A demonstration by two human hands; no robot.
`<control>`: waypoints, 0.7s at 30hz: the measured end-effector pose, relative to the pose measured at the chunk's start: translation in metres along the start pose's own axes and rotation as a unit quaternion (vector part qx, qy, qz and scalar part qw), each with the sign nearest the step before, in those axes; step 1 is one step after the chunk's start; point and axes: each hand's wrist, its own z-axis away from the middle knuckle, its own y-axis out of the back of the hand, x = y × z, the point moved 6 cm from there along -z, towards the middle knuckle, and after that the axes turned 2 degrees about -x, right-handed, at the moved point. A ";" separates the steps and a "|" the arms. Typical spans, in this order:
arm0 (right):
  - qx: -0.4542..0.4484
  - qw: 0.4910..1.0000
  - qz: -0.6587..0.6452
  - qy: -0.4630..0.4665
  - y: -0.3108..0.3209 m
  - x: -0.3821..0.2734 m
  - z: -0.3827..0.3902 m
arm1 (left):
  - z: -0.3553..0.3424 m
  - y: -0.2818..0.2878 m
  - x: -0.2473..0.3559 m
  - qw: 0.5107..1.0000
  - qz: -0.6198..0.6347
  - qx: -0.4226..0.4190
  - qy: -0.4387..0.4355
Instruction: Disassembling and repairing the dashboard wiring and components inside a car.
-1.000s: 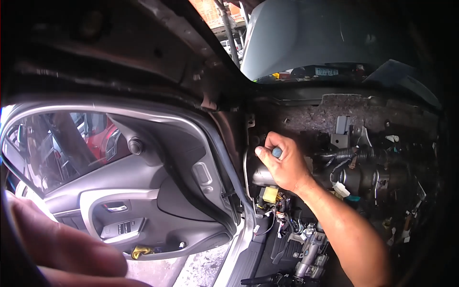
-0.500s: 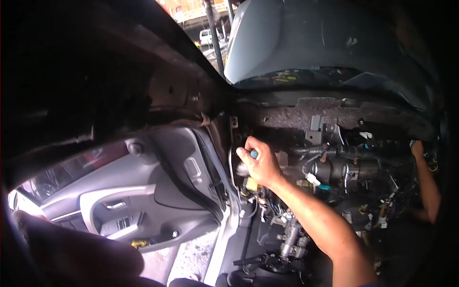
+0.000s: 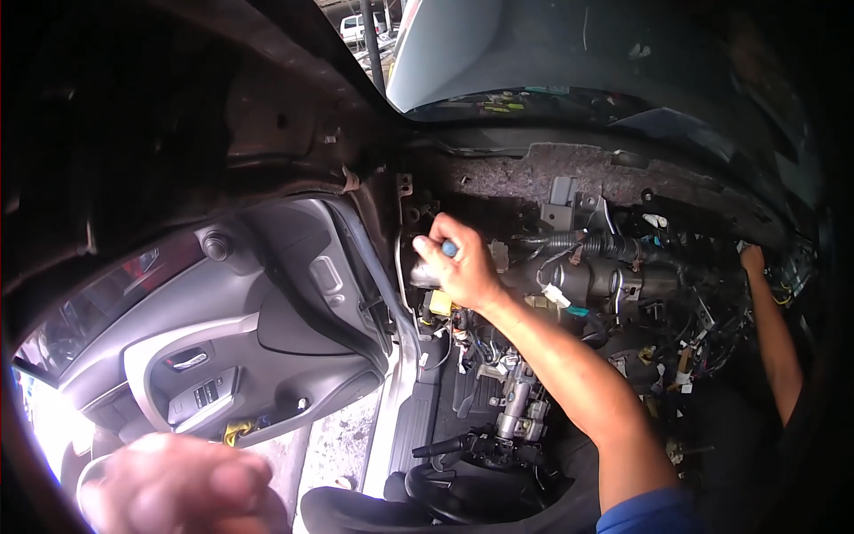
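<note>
My right hand (image 3: 458, 262) is closed around a tool's blue handle (image 3: 450, 248) at the left end of the exposed dashboard, beside a metal cross-beam (image 3: 569, 283) and just above a yellow connector block (image 3: 439, 303). My forearm crosses loose wiring (image 3: 689, 351) and connectors. The steering column (image 3: 514, 414) stands below, exposed. My left hand (image 3: 182, 485) is a large blur at the lower left, near the open door's trim (image 3: 294, 329); its fingers cannot be made out, nor whether it holds anything.
Another person's arm (image 3: 772, 329) reaches into the wiring at the far right. The steering wheel (image 3: 422, 494) lies at the bottom centre. A door sill (image 3: 405, 409) and a yellow cloth (image 3: 238, 432) in the door pocket are at left. The raised bonnet (image 3: 551, 53) shows beyond the windscreen opening.
The view has shifted, putting my right hand higher and further left in the picture, still on the handle. The other person's arm has appeared at right. My left hand has moved rightward, blurred.
</note>
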 end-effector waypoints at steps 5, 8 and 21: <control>0.115 0.992 -0.048 -0.026 0.072 0.041 -0.063 | 0.080 -0.111 -0.132 0.953 -0.007 0.018 0.304; 0.124 0.992 -0.009 -0.020 0.051 0.021 -0.065 | 0.161 -0.115 -0.193 0.895 -0.102 -0.124 0.415; 0.176 0.984 0.018 -0.016 0.054 0.036 -0.064 | 0.185 -0.138 -0.246 0.837 -0.120 -0.269 0.462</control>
